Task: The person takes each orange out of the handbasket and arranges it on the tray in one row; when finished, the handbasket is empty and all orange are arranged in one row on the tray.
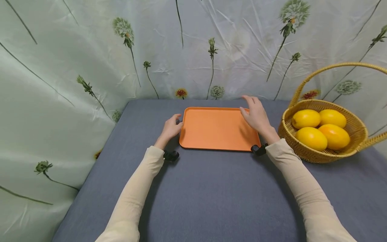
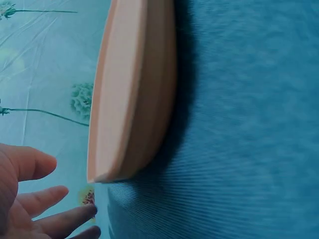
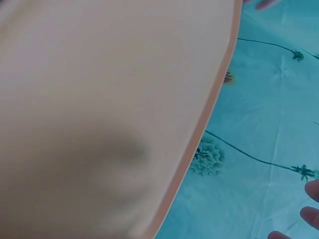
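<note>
An orange rectangular tray (image 1: 219, 129) lies flat on the grey-blue cloth near its far edge, with nothing on it. Beside the tray's left end is my left hand (image 1: 172, 128); in the left wrist view its relaxed, spread fingers (image 2: 42, 199) stand apart from the tray's corner (image 2: 117, 119). Over the tray's right end hovers my right hand (image 1: 256, 116), fingers loosely extended, casting a shadow on the surface. Only a few of its fingertips (image 3: 311, 216) show in the right wrist view, off the tray's rim (image 3: 199, 124). Neither hand holds anything.
To the right stands a wicker basket (image 1: 361, 126) with a tall arched handle, holding several yellow mangoes (image 1: 311, 137). It is close to my right forearm. A pale curtain (image 1: 193, 67) with dandelion prints hangs behind and along the left of the cloth-covered table (image 1: 217, 195).
</note>
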`<state>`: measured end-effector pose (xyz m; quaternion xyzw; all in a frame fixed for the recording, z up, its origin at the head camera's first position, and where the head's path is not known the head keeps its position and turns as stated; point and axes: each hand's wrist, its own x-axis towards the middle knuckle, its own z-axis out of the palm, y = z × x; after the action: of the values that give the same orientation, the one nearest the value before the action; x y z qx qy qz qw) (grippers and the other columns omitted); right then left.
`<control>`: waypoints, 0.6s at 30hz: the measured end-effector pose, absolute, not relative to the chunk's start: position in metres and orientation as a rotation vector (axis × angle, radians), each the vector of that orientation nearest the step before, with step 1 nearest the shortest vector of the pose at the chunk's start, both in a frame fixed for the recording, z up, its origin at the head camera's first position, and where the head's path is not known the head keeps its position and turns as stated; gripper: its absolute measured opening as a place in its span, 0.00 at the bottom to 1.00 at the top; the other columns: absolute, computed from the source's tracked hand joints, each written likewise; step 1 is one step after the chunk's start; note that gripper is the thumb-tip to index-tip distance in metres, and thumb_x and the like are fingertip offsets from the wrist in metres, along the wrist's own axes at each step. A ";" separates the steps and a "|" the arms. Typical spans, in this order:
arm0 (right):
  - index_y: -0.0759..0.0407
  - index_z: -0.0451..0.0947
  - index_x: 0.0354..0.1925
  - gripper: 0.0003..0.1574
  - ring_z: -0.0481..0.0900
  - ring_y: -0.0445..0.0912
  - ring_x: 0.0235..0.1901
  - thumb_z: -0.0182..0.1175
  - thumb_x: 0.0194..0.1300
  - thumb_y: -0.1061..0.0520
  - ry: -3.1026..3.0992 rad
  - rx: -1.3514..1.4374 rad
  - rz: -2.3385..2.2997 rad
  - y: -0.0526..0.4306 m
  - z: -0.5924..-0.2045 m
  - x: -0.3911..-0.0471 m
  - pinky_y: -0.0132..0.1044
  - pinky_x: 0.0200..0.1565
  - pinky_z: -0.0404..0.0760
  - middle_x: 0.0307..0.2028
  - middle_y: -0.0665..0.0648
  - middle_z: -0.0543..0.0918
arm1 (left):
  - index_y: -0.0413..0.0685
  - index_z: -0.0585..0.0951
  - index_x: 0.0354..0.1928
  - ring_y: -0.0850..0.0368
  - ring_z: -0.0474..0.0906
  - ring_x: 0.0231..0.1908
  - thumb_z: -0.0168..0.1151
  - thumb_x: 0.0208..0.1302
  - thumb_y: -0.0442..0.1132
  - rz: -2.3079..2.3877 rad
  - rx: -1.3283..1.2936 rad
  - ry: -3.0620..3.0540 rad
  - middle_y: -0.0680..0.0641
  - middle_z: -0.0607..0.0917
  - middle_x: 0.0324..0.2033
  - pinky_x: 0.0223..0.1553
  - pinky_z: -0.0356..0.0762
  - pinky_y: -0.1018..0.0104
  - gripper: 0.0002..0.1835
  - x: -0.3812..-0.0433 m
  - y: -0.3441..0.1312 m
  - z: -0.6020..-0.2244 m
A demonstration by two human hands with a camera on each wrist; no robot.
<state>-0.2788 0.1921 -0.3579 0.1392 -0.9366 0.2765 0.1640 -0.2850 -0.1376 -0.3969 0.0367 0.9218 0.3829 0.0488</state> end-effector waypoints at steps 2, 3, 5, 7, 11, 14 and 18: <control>0.61 0.61 0.66 0.30 0.64 0.64 0.61 0.51 0.68 0.57 -2.653 0.395 0.803 0.196 -0.359 -0.275 0.60 0.58 0.66 0.61 0.70 0.67 | 0.45 0.61 0.69 0.42 0.65 0.65 0.45 0.68 0.43 1.185 0.112 2.783 0.37 0.67 0.66 0.64 0.65 0.47 0.28 -0.283 -0.140 -0.399; 0.61 0.62 0.66 0.29 0.64 0.64 0.61 0.51 0.68 0.57 -2.642 0.395 0.809 0.198 -0.359 -0.274 0.60 0.58 0.66 0.61 0.70 0.67 | 0.45 0.62 0.68 0.42 0.64 0.66 0.46 0.68 0.43 1.196 0.112 2.777 0.37 0.68 0.66 0.64 0.64 0.47 0.28 -0.282 -0.141 -0.400; 0.62 0.63 0.65 0.29 0.65 0.64 0.60 0.52 0.67 0.58 -2.622 0.394 0.817 0.202 -0.360 -0.271 0.60 0.58 0.66 0.60 0.71 0.68 | 0.46 0.62 0.68 0.42 0.64 0.66 0.47 0.67 0.43 1.200 0.123 2.772 0.37 0.68 0.65 0.65 0.64 0.47 0.28 -0.280 -0.143 -0.402; 0.63 0.63 0.64 0.29 0.66 0.64 0.59 0.53 0.67 0.58 -2.607 0.391 0.816 0.206 -0.360 -0.267 0.60 0.57 0.66 0.59 0.71 0.68 | 0.45 0.63 0.68 0.42 0.63 0.67 0.48 0.68 0.43 1.212 0.139 2.769 0.37 0.69 0.65 0.66 0.63 0.47 0.27 -0.278 -0.145 -0.404; 0.65 0.64 0.63 0.29 0.67 0.64 0.56 0.54 0.66 0.59 -2.576 0.389 0.810 0.217 -0.357 -0.259 0.60 0.55 0.67 0.57 0.72 0.69 | 0.43 0.63 0.68 0.41 0.64 0.67 0.49 0.67 0.41 1.210 0.234 2.756 0.36 0.70 0.64 0.66 0.62 0.47 0.28 -0.274 -0.151 -0.408; 0.66 0.65 0.63 0.29 0.70 0.64 0.51 0.55 0.65 0.61 -2.543 0.392 0.792 0.227 -0.356 -0.252 0.59 0.52 0.69 0.55 0.73 0.70 | 0.37 0.61 0.68 0.40 0.63 0.67 0.51 0.67 0.37 1.216 0.378 2.721 0.34 0.68 0.65 0.67 0.61 0.48 0.29 -0.271 -0.154 -0.411; 0.65 0.64 0.63 0.29 0.70 0.63 0.46 0.54 0.65 0.62 -2.522 0.376 0.789 0.240 -0.355 -0.242 0.57 0.46 0.72 0.54 0.74 0.70 | 0.33 0.59 0.68 0.39 0.60 0.68 0.53 0.65 0.35 1.208 0.526 2.695 0.32 0.65 0.66 0.68 0.58 0.48 0.31 -0.266 -0.157 -0.414</control>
<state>-0.2425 0.2396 -0.3550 0.1370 -0.9187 0.2874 0.2339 -0.2662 -0.1575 -0.4145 0.1749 0.8961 0.4016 0.0708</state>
